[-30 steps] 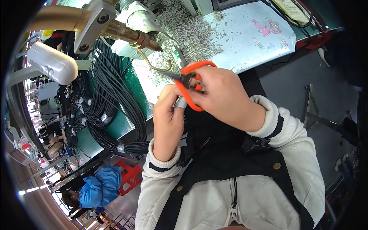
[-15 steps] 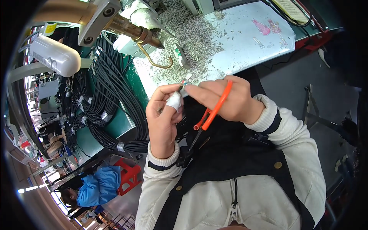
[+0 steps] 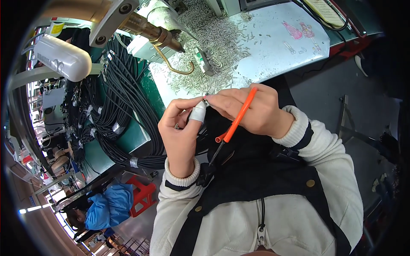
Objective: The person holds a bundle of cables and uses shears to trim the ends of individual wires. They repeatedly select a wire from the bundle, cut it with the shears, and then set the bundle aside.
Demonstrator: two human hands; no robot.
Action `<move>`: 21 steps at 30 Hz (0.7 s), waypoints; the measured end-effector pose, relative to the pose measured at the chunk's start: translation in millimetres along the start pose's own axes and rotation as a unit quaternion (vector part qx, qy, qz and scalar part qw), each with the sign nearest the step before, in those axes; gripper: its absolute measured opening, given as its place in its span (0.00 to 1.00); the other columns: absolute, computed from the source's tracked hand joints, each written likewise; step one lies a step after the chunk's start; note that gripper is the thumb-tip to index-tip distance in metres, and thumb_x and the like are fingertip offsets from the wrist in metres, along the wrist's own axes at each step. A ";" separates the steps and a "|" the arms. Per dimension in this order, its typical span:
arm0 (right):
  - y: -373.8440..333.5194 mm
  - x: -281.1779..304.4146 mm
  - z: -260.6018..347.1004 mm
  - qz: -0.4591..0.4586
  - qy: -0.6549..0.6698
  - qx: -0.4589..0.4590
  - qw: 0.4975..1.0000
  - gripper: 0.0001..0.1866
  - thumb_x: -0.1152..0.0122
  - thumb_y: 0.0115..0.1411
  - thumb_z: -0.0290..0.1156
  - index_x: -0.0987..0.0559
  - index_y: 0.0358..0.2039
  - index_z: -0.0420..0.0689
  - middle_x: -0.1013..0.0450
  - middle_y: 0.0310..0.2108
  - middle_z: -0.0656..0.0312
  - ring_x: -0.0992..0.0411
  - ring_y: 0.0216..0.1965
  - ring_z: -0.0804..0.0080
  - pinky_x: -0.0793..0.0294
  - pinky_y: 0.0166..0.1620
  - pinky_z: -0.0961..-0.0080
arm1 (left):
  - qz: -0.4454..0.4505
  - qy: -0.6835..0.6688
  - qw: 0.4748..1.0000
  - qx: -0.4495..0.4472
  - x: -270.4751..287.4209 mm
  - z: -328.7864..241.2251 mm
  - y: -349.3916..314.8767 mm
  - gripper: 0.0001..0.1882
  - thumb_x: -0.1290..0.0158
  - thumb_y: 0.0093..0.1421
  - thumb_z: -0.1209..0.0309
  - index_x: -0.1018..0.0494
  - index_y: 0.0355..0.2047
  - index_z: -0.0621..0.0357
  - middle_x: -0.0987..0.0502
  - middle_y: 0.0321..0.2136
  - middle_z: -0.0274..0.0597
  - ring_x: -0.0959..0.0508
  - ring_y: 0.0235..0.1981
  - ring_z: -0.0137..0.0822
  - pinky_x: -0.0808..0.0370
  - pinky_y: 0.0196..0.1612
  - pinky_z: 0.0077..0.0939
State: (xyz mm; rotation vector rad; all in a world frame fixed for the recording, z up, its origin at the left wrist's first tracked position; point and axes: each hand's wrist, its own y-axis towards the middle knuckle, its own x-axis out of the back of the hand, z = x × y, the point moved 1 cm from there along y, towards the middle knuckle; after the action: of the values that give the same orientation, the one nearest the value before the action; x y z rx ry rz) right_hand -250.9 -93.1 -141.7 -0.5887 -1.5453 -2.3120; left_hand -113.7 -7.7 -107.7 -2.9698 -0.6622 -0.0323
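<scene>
My left hand (image 3: 179, 138), with white tape wrapped round its thumb, pinches a black cable end between thumb and forefinger. Small coloured wires (image 3: 205, 98) at that end show only partly among the fingertips. My right hand (image 3: 256, 112) meets them there, its thumb and forefinger closed on the wire tips. Tucked in the same right hand is an orange-handled tool (image 3: 241, 114), its handles slanting down to the left; its kind cannot be made out for sure. Both hands are held just off the near edge of the white work surface (image 3: 273, 55).
Many small metal pieces (image 3: 222, 42) lie over the work surface. A machine with a brass-coloured nozzle (image 3: 171, 42) and bent tube overhangs it, beside a small block (image 3: 203, 62). Coiled black cables (image 3: 115, 106) lie to the left. A person in blue (image 3: 109, 207) sits by a red stool (image 3: 143, 196).
My fingertips have drawn closer together over the wires, covering the cable end that stood out before. The left hand has shifted slightly left and its grip has opened out behind the fingertips.
</scene>
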 end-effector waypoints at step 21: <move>-2.5 -12.3 1.3 0.060 0.349 -0.373 0.858 0.06 0.45 0.53 0.27 0.30 0.26 0.39 0.34 0.15 0.65 0.35 0.16 0.84 0.38 0.19 0.86 | -0.048 0.055 0.994 -0.077 -18.0 5.6 -1.9 0.08 0.50 0.51 0.82 0.31 0.33 0.64 0.30 0.21 0.29 0.39 0.16 0.14 0.47 0.17 0.07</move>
State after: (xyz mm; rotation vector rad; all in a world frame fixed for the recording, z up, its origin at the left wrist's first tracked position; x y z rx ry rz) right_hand -241.0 -90.6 -149.2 0.0463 -0.2592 -2.5458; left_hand -130.8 -13.1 -113.9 -3.0506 -0.8215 -0.2653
